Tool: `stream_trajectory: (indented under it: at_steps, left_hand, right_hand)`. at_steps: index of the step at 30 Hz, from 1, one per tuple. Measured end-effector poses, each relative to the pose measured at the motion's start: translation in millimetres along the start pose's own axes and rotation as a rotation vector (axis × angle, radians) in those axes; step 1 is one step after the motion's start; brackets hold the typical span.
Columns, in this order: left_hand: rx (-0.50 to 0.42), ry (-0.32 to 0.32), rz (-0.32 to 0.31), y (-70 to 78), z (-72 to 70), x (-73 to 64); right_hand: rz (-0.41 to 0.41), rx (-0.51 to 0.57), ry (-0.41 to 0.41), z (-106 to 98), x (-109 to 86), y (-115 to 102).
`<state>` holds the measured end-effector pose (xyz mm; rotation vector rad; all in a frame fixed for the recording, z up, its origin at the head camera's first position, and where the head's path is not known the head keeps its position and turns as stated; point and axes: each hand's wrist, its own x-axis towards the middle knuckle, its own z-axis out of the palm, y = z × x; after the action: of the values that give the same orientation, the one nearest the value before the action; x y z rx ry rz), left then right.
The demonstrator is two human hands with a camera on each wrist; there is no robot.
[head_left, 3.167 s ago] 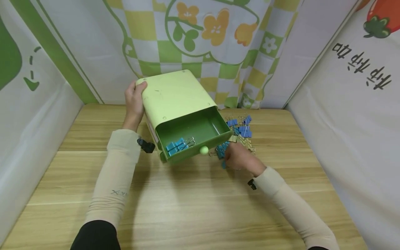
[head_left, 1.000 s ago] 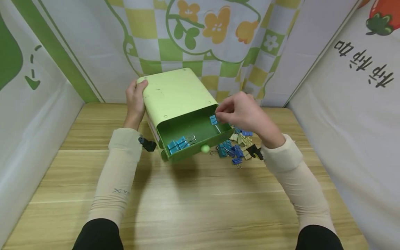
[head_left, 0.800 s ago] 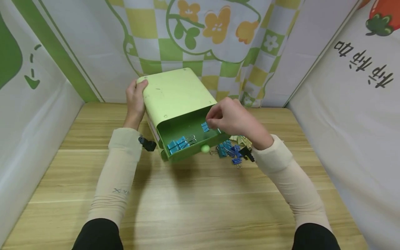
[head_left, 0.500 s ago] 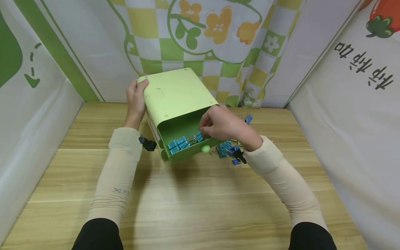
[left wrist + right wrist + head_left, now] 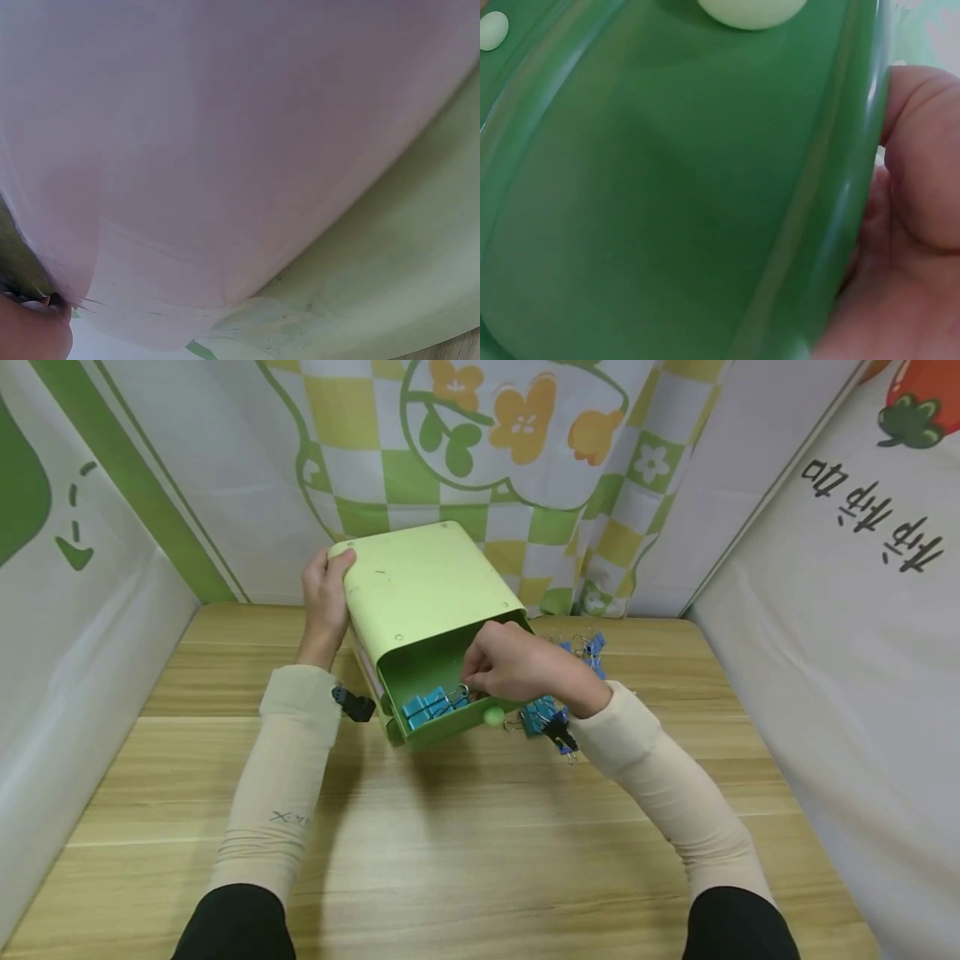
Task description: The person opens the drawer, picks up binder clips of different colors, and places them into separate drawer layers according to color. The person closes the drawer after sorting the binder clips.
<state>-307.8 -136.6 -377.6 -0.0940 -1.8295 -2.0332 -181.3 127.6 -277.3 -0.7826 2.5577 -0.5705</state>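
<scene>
A light green desktop drawer box [image 5: 420,581] stands at the back of the table with its dark green upper drawer [image 5: 423,668] pulled out. At its back left corner my left hand [image 5: 324,606] grips the box, thumb over the top edge. My right hand [image 5: 510,660] reaches down into the drawer, thumb and fingertips pinching a small blue binder clip [image 5: 461,695], mostly hidden by the fingers. Blue binder clips [image 5: 426,706] lie beside it at the drawer's front left. In the right wrist view the drawer front [image 5: 682,165] with its pale knob [image 5: 754,7] covers most of the hand's work.
Right of the box, partly behind my right forearm, lies a pile of binder clips [image 5: 538,714], blue and teal. More blue clips [image 5: 595,652] lie farther back. A checked curtain [image 5: 420,481] hangs behind the wooden table [image 5: 450,860].
My right hand has gone from the clip pile into the drawer, carrying a blue binder clip left and down beside the other clips. The left hand has kept its grip on the box.
</scene>
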Motion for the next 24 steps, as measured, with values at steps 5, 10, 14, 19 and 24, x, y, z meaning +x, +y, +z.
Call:
stream_trajectory:
  at_steps: [5, 10, 14, 19, 24]
  left_hand:
    - [-0.003, 0.0, 0.001, -0.6, -0.1, 0.7]
    - [0.003, 0.002, -0.01, -0.1, -0.2, 0.2]
    - [0.019, 0.0, -0.015, 0.1, -0.7, -0.3]
    - [0.003, -0.003, -0.02, -0.8, -0.7, 0.0]
    - [-0.012, -0.008, -0.013, -0.6, -0.1, 0.4]
  right_hand:
    - [-0.006, -0.003, -0.019, 0, 2.1, 3]
    - [0.014, 0.03, -0.013, -3, 0.3, 4]
    - [0.039, 0.068, 0.038, -12, -7.6, 3]
    - [0.041, 0.056, 0.155, -27, -24.6, 1]
    - [0.019, 0.06, 0.241, -40, -44.4, -2]
